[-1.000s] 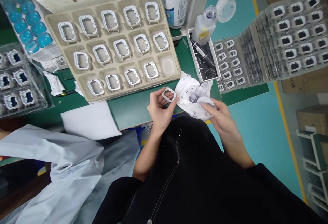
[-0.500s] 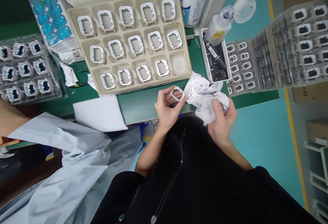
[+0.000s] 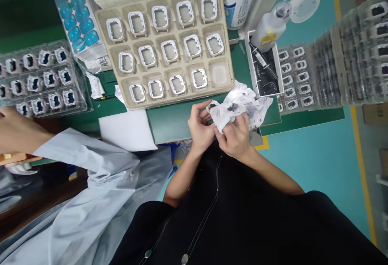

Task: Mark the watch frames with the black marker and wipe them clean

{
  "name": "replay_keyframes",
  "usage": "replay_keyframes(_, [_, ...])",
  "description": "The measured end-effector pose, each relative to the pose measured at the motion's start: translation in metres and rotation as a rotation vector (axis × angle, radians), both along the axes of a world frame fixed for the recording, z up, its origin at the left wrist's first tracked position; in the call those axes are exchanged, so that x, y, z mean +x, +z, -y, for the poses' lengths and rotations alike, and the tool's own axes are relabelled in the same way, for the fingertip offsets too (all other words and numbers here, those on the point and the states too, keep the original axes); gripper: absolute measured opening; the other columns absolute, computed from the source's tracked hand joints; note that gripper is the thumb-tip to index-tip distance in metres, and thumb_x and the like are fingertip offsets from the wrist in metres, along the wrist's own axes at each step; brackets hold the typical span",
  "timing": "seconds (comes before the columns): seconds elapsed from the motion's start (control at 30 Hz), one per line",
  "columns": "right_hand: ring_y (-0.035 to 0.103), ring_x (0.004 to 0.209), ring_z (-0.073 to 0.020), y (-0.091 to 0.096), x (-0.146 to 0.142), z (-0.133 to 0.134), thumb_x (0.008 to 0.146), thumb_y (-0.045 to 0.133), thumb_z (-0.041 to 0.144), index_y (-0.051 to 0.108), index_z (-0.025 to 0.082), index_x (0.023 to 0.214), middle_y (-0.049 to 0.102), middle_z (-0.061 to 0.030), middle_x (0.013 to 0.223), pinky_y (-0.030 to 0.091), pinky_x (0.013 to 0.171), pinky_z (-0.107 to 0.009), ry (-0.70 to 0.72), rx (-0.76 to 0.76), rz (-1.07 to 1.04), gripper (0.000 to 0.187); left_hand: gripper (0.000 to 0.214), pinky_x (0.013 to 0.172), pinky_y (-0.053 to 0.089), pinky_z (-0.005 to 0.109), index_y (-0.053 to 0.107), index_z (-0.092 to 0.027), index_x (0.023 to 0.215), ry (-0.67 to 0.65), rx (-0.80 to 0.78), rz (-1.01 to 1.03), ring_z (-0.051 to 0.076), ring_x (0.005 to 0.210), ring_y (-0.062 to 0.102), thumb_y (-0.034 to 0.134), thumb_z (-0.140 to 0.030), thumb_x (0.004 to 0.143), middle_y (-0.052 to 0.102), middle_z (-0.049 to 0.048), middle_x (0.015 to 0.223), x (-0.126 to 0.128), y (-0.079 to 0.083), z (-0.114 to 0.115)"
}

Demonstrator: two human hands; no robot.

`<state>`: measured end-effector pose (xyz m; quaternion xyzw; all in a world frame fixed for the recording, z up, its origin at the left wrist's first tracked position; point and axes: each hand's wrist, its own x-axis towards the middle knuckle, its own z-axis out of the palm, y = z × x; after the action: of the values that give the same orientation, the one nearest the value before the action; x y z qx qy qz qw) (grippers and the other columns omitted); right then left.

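Observation:
My left hand [image 3: 200,129] is closed on a small white square frame [image 3: 212,105], held just off the green table's near edge; the frame is mostly covered. My right hand [image 3: 235,137] grips a stained white cloth [image 3: 239,105] and presses it over that frame. Both hands meet in front of my black top. Behind them lies a beige pulp tray [image 3: 228,85] whose pockets hold several identical white frames; its near right pocket [image 3: 218,74] is bare.
A white box of tubes [image 3: 263,75] with a squeeze bottle [image 3: 269,28] stands right of the tray. Clear blister trays of small parts [image 3: 321,66] stack at right, more [image 3: 39,81] at left. Another person's sleeve [image 3: 75,164] and hand [image 3: 15,129] reach in at left.
My right hand has brought the cloth leftwards onto the frame, which was bare and fully visible before. The view has shifted, so the tray sits further right.

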<state>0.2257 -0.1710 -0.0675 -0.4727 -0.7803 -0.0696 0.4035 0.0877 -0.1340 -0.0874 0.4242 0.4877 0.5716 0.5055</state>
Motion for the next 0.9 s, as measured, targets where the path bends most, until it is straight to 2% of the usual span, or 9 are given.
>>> replay_keyframes(0.2, [0.062,0.111,-0.0303,-0.005,-0.002,0.0,0.114,0.067,0.02,0.071,0.024,0.103,0.075,-0.0055,0.09,0.045,0.102,-0.046,-0.022,-0.017,0.079,0.012,0.068,0.094,0.077,0.032,0.074,-0.026,0.131,-0.028,0.023,-0.041,0.025,0.106,0.096,0.114,-0.053,0.082,0.096,0.0063,0.119,-0.003,0.001,0.003])
replay_keyframes(0.33, [0.061,0.111,-0.031,-0.008,-0.001,0.003,0.115,0.064,0.022,0.073,0.024,0.102,0.076,-0.0069,0.094,0.045,0.101,-0.047,-0.031,-0.088,0.076,0.016,0.068,0.097,0.079,0.037,0.073,-0.026,0.133,-0.033,0.015,-0.11,0.028,0.108,0.096,0.112,-0.055,0.085,0.096,0.0081,0.122,-0.004,0.0,0.005])
replay_keyframes(0.43, [0.061,0.113,-0.0323,-0.004,-0.001,0.006,0.114,0.063,0.02,0.075,0.023,0.103,0.077,-0.009,0.096,0.046,0.1,-0.047,-0.03,-0.115,0.059,0.016,0.067,0.102,0.08,0.04,0.073,-0.026,0.137,-0.038,0.018,-0.168,0.029,0.111,0.096,0.11,-0.054,0.088,0.096,0.0095,0.125,-0.005,0.0,0.008])
replay_keyframes(0.57, [0.058,0.106,-0.0314,0.002,-0.001,0.007,0.11,0.067,0.017,0.071,0.023,0.095,0.07,-0.0071,0.084,0.043,0.097,-0.046,-0.061,-0.103,0.075,0.018,0.059,0.102,0.08,0.039,0.076,-0.024,0.138,-0.069,-0.007,-0.221,0.028,0.11,0.096,0.106,-0.05,0.094,0.096,0.0093,0.123,-0.006,-0.001,0.011])
replay_keyframes(0.67, [0.056,0.101,-0.0302,-0.001,0.0,0.005,0.109,0.069,0.018,0.069,0.023,0.09,0.068,-0.0066,0.081,0.04,0.095,-0.045,-0.075,-0.085,0.081,0.02,0.059,0.103,0.08,0.04,0.077,-0.023,0.137,-0.085,-0.04,-0.216,0.029,0.11,0.096,0.107,-0.046,0.091,0.096,0.0101,0.123,-0.006,-0.002,0.009])
replay_keyframes(0.9, [0.057,0.099,-0.03,-0.015,0.0,0.001,0.108,0.066,0.019,0.067,0.025,0.092,0.072,-0.0056,0.081,0.041,0.094,-0.045,-0.079,-0.089,0.016,0.018,0.058,0.097,0.08,0.037,0.076,-0.023,0.132,-0.091,-0.091,-0.195,0.029,0.104,0.097,0.108,-0.037,0.085,0.096,0.0095,0.117,-0.004,0.002,0.004])
